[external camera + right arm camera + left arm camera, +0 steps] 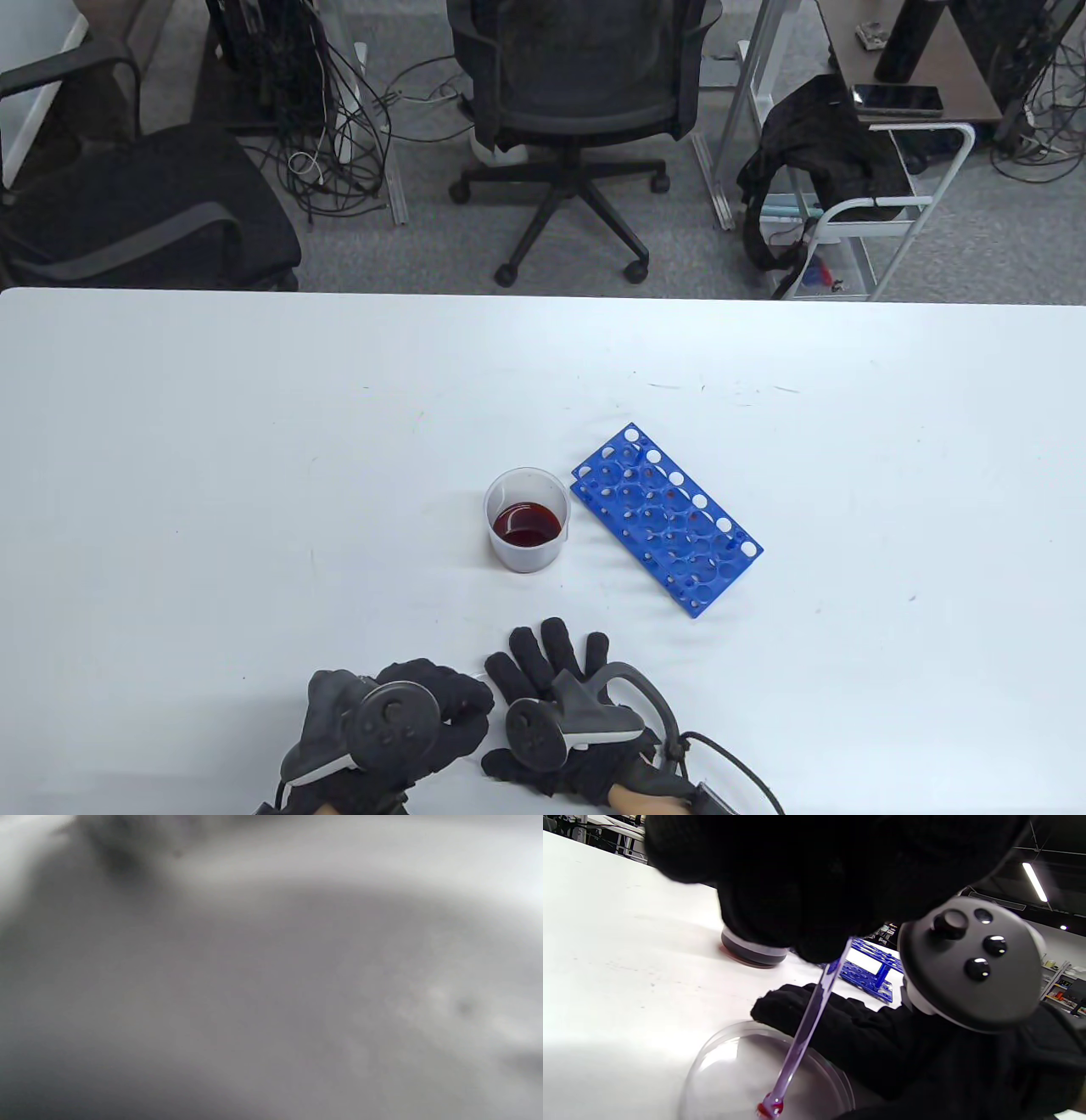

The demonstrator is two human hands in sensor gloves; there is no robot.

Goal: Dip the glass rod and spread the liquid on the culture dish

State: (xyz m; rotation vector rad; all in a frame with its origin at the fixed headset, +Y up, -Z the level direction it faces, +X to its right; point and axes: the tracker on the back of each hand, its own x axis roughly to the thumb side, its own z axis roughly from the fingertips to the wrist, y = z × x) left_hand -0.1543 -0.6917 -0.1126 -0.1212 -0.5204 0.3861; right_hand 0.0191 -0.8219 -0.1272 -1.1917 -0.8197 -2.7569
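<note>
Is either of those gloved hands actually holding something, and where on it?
The left hand holds a glass rod by its upper end; its red-wet tip rests in the culture dish. The right hand lies flat, holding nothing visible.

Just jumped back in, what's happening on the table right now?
The left hand holds the glass rod, its red-wet tip down in the clear dish. The right hand lies flat beside the dish, fingers spread. The beaker of red liquid and the blue rack stand farther back, untouched.
</note>
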